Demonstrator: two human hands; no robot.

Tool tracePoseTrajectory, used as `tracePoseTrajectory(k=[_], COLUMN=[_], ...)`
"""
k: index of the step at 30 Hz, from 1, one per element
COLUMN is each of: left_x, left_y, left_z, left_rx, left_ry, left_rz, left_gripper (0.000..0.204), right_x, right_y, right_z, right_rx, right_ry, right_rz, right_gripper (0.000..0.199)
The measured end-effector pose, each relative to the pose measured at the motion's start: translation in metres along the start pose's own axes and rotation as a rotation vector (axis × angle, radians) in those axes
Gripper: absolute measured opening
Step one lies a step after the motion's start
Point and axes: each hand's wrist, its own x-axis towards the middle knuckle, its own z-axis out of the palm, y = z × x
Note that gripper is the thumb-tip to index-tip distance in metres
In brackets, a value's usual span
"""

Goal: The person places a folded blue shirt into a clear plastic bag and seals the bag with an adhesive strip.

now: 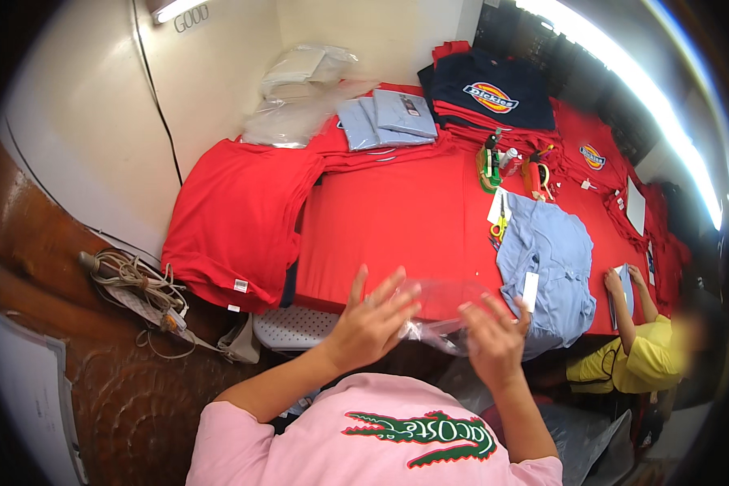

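Observation:
A crumpled clear plastic bag (pixel 437 332) stretches between my hands above the near edge of the red-covered table. My left hand (pixel 368 320) has its upper fingers spread and grips the bag's left end low near the fingertips. At the other end my right hand (pixel 498 336) is curled on the bag, its fingers slightly apart. To the right of my right hand lies a light blue shirt (pixel 551 259) with a white tag (pixel 530 292). Yellow-handled scissors (pixel 500 227) rest at the shirt's far left edge.
Folded red shirts (pixel 239 211) are piled at left. Bagged blue shirts (pixel 401 113) and clear bags (pixel 300 89) lie behind. A green tape dispenser (pixel 488 166) stands near a dark shirt stack (pixel 494 89). A yellow-sleeved person (pixel 644 348) handles blue cloth at right. Coiled cables (pixel 138 283) sit lower left.

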Motion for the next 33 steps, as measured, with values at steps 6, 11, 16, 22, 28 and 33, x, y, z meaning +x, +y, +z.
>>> tracePoseTrajectory(k=[6, 11, 16, 22, 28, 33], left_x=[-0.171, -0.124, -0.108, -0.086, -0.051, -0.003], left_y=[-0.006, 0.015, 0.019, 0.029, 0.044, 0.057], left_z=[0.184, 0.178, 0.193, 0.201, 0.212, 0.210], left_rx=[-0.346, -0.395, -0.491, -0.624, -0.663, -0.704], left_ry=[-0.964, -1.066, -1.089, -1.042, -1.067, -1.030], left_rz=[0.198, 0.032, 0.038, -0.014, -0.128, -0.189], left_gripper=[0.033, 0.030, 0.033, 0.039, 0.031, 0.027], right_x=[-0.191, -0.233, -0.226, -0.260, -0.287, -0.292], right_y=[-0.007, -0.006, 0.002, 0.009, 0.023, 0.064], right_z=[0.121, 0.134, 0.106, 0.088, 0.083, 0.067], right_rx=[0.236, 0.223, 0.232, 0.228, 0.256, 0.422], right_ry=[-0.930, -0.708, -0.695, -0.819, -0.721, -0.710], right_rz=[-0.178, 0.092, 0.257, 0.370, 0.460, 0.495], right_gripper=[0.013, 0.015, 0.011, 0.011, 0.014, 0.015])
